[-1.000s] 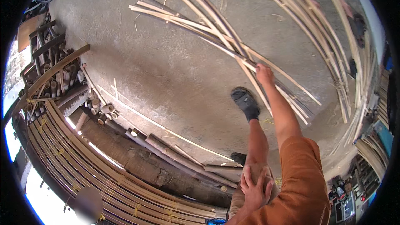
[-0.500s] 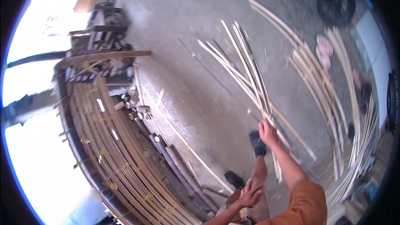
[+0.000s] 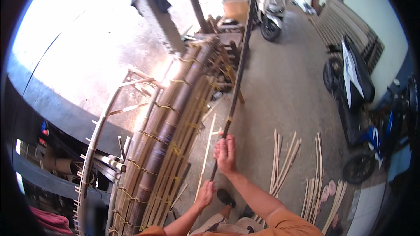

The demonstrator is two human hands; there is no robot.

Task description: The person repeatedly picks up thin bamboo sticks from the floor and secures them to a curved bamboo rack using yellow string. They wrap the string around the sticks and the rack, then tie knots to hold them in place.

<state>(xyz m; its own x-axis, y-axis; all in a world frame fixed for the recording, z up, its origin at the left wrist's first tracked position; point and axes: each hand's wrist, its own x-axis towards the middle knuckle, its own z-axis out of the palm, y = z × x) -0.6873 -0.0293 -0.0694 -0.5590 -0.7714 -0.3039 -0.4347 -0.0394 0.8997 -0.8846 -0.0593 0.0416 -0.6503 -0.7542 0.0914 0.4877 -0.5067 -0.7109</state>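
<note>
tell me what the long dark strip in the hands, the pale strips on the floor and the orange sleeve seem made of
Long dark strip: probably bamboo, smooth-looking, with a joint-like band above the right hand.
Pale strips: likely split bamboo or wood, unpainted-looking, narrow and light tan.
Orange sleeve: probably cloth, matte, judging by its loose drape.

Two hands (image 3: 225,154), one long dark strip (image 3: 236,91), three bunches of pale strips (image 3: 336,206), one white scooter (image 3: 274,3), one pink cloth (image 3: 50,219)

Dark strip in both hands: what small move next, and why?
Probably look up along the dark strip before swinging it: the right hand and left hand both grip its near part, while its far end runs past the view's top edge.
</note>
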